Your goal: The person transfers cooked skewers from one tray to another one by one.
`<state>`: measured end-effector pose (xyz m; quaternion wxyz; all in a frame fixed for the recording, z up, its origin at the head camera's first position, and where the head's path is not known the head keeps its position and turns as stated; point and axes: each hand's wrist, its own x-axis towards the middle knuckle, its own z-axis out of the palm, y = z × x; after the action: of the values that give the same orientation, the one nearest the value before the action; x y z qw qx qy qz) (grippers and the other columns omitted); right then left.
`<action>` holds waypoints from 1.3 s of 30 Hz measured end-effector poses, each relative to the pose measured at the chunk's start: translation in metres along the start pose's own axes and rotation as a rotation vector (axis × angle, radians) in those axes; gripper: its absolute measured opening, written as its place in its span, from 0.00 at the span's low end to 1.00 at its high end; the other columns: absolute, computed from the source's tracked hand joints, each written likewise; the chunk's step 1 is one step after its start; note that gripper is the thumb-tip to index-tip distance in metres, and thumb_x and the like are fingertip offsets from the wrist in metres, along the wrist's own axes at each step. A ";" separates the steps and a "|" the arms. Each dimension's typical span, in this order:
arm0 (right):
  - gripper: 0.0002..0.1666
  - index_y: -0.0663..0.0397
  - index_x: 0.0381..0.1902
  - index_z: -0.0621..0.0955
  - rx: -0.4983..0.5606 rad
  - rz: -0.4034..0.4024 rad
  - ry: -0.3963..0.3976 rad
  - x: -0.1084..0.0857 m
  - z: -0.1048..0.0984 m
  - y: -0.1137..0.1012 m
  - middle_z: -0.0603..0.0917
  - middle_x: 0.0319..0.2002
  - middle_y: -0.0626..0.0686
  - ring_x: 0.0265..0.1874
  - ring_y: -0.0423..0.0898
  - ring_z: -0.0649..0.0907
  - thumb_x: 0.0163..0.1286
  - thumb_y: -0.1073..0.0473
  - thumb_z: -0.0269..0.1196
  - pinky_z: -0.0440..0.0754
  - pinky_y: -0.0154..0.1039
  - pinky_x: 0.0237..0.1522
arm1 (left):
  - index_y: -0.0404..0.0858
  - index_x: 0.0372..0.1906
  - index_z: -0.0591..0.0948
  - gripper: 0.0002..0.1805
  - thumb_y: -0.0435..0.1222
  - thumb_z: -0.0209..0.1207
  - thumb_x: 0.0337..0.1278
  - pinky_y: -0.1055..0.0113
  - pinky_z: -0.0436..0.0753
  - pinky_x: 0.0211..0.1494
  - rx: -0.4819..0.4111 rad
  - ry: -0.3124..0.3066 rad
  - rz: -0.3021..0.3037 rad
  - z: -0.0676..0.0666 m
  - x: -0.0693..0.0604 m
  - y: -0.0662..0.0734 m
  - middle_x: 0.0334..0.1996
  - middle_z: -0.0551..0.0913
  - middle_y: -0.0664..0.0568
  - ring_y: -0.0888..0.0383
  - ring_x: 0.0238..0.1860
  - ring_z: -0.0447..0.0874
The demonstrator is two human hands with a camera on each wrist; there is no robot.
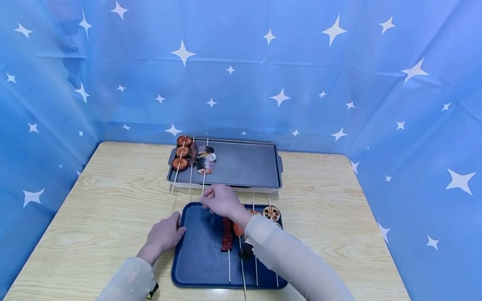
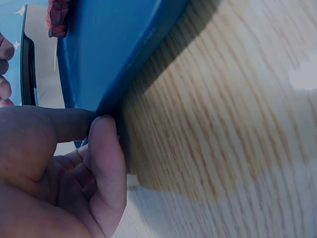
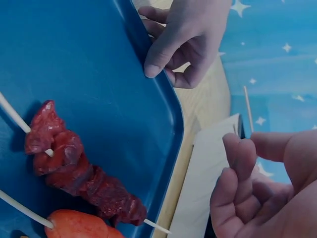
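At its left rim, the blue tray [image 1: 200, 261] is pinched between the thumb and fingers of my left hand [image 1: 164, 232]. My right hand [image 1: 222, 200] pinches the lower end of a wooden stick; its fish skewer [image 1: 206, 160], with silvery dark-skinned pieces, lies on the dark grey pan [image 1: 244, 164]. Left of the fish on that pan lie a dark brown meat skewer [image 1: 193, 153] and a skewer of round brown slices [image 1: 180, 164]. The blue tray bears a red meat skewer [image 3: 84, 171], an orange-red skewer [image 3: 79, 225] and a lotus root skewer [image 1: 271, 213]. My right forearm partly covers other skewers there.
The pan stands behind the blue tray on a light wooden table [image 1: 114, 194]. Blue star-patterned curtains [image 1: 243, 87] enclose the back and sides. Several stick ends reach past the pan's front edge, and one overhangs the blue tray's near edge. A small black-and-yellow object [image 1: 152, 291] shows by my left sleeve.
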<state>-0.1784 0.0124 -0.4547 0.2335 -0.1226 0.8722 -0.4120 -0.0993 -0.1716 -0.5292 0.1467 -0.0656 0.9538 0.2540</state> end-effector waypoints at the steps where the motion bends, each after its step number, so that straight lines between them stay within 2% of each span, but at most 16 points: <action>1: 0.11 0.50 0.44 0.82 0.001 0.002 0.002 0.000 0.000 0.000 0.90 0.33 0.54 0.31 0.54 0.87 0.70 0.51 0.61 0.76 0.35 0.27 | 0.43 0.29 0.68 0.12 0.41 0.58 0.63 0.64 0.64 0.23 0.000 -0.001 0.001 0.000 0.000 0.000 0.19 0.72 0.51 0.54 0.19 0.70; 5: 0.12 0.50 0.45 0.82 -0.009 0.005 0.005 0.002 0.001 -0.001 0.90 0.33 0.53 0.30 0.52 0.87 0.70 0.50 0.61 0.76 0.35 0.27 | 0.43 0.29 0.68 0.12 0.41 0.58 0.63 0.64 0.64 0.23 0.005 -0.001 0.001 0.001 0.001 -0.001 0.19 0.72 0.51 0.54 0.20 0.70; 14: 0.10 0.48 0.41 0.82 -0.074 0.021 0.029 0.010 0.003 -0.001 0.89 0.30 0.49 0.20 0.39 0.83 0.69 0.50 0.62 0.77 0.35 0.26 | 0.43 0.29 0.68 0.12 0.41 0.58 0.63 0.64 0.64 0.23 -0.001 -0.002 -0.003 0.000 0.000 -0.001 0.19 0.72 0.51 0.54 0.19 0.70; 20: 0.09 0.47 0.40 0.82 -0.115 0.043 0.045 0.015 0.006 -0.003 0.88 0.27 0.46 0.20 0.38 0.83 0.68 0.50 0.62 0.75 0.34 0.26 | 0.43 0.29 0.68 0.12 0.41 0.58 0.62 0.64 0.64 0.23 -0.006 0.008 0.002 0.000 0.000 -0.001 0.18 0.72 0.51 0.54 0.19 0.70; 25: 0.08 0.48 0.40 0.83 -0.123 0.057 0.055 0.019 0.009 -0.003 0.89 0.29 0.47 0.19 0.37 0.82 0.68 0.52 0.62 0.74 0.33 0.27 | 0.43 0.29 0.68 0.12 0.41 0.59 0.61 0.64 0.64 0.22 -0.006 0.018 0.002 -0.001 0.000 -0.001 0.18 0.72 0.51 0.54 0.19 0.70; 34: 0.06 0.49 0.37 0.82 -0.060 0.084 0.050 0.023 0.010 -0.003 0.90 0.32 0.52 0.21 0.39 0.83 0.68 0.55 0.61 0.74 0.34 0.28 | 0.42 0.29 0.68 0.12 0.41 0.58 0.62 0.64 0.64 0.22 0.005 0.011 0.002 -0.001 0.000 0.000 0.18 0.72 0.51 0.54 0.19 0.70; 39: 0.08 0.52 0.41 0.82 -0.047 0.077 0.051 0.024 0.010 -0.003 0.90 0.34 0.52 0.22 0.39 0.83 0.69 0.56 0.60 0.76 0.35 0.30 | 0.42 0.29 0.68 0.12 0.41 0.58 0.63 0.64 0.64 0.22 0.001 0.012 0.001 0.000 -0.001 0.001 0.18 0.72 0.51 0.54 0.18 0.70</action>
<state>-0.1943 -0.0060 -0.4656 0.2240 -0.0841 0.8913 -0.3852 -0.0986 -0.1710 -0.5284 0.1411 -0.0664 0.9547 0.2533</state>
